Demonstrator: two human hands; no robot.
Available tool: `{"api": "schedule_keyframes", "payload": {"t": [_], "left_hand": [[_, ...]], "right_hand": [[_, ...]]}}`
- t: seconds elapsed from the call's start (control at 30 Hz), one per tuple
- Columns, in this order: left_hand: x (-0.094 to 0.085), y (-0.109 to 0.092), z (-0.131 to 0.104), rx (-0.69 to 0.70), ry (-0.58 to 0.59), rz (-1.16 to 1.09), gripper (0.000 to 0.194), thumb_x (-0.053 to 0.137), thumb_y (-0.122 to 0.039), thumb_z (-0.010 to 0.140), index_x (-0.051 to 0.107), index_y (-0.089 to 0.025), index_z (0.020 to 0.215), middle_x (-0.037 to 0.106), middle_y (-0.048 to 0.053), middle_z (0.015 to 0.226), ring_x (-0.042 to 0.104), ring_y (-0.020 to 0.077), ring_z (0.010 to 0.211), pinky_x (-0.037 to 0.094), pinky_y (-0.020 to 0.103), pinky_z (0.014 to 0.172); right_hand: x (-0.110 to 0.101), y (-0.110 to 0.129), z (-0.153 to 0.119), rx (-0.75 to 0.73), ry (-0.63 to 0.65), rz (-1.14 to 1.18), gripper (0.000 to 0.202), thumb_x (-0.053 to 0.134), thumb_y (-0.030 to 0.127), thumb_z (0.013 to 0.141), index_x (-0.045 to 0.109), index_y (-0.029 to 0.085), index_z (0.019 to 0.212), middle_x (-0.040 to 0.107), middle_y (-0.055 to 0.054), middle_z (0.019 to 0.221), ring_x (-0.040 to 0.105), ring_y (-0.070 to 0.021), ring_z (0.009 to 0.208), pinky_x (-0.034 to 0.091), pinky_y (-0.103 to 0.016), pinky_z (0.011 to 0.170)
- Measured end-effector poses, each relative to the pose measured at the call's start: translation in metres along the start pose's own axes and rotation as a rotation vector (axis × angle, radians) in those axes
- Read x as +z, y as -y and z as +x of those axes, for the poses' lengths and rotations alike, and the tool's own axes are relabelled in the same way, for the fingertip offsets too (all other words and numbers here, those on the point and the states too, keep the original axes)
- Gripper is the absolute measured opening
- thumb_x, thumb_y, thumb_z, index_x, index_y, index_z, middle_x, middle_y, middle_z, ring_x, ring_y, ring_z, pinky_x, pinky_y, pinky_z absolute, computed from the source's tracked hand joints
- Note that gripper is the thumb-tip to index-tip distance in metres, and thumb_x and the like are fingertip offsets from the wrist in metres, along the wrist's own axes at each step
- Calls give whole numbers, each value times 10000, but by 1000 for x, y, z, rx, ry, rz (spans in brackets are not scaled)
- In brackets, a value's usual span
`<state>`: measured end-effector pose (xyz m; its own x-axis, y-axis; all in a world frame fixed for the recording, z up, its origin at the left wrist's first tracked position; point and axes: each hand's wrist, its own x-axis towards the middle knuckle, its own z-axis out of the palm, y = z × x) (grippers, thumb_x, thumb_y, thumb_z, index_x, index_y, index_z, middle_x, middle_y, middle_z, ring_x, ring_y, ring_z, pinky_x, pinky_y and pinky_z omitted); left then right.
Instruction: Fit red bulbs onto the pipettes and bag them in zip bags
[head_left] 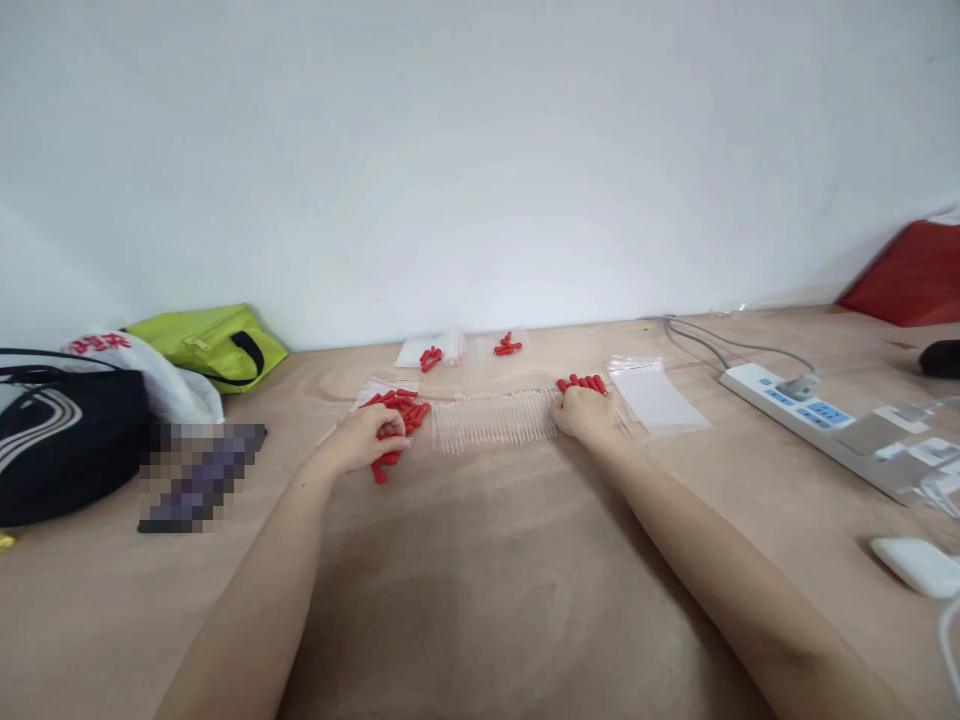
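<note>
My left hand (pixel 369 440) is curled over a loose pile of small red caps (pixel 405 408). Red shows between its thumb and fingers, where it pinches a cap. Across the middle of the table lies a row of thin clear sticks (pixel 491 418), side by side. At the row's right end my right hand (pixel 585 412) rests with its fingers closed and pointing down. Just beyond its knuckles several red caps (pixel 581 383) stand in a line, apparently on stick ends. What the right fingers grip is hidden.
Two small clear bags with red caps (pixel 431 358) (pixel 508 346) lie near the wall. A stack of clear zip bags (pixel 656 395) is to the right, beside a white power strip (pixel 810 420). Leftward are a yellow-green bag (pixel 202 345), a black bag (pixel 75 440) and a blurred-out object (pixel 206 480).
</note>
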<state>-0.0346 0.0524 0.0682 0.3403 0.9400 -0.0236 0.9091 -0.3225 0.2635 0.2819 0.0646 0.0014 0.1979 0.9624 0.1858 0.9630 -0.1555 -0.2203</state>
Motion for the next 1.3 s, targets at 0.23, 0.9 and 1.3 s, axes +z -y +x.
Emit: {"api": "schedule_keyframes", "payload": {"t": [0.23,0.9,1.3], "left_hand": [[-3,12,-3,-50,170,-36,186,671,-284,493,617,-216,657,640,-5,730,574,205,726,402,261,603],[60,-68,5,151,-103,-981,299,526,-384,760,451,-182,967,551,-17,703,537,105,617,451,253,618],[102,-86,-2,150,-192,-977,194,637,-263,696,476,-154,698,548,-9,687,552,115,672,456,251,656]], "right_hand": [[-2,6,7,-33,56,-41,230,445,143,715,643,170,830,611,-119,841,504,-225,853,241,-400,786],[7,-16,-66,-673,-307,319,289,318,87,830,506,137,1044,595,-87,863,516,-181,792,309,-313,747],[4,-5,-73,-717,-184,391,202,375,183,870,571,156,913,593,-51,794,514,-155,755,302,-303,711]]}}
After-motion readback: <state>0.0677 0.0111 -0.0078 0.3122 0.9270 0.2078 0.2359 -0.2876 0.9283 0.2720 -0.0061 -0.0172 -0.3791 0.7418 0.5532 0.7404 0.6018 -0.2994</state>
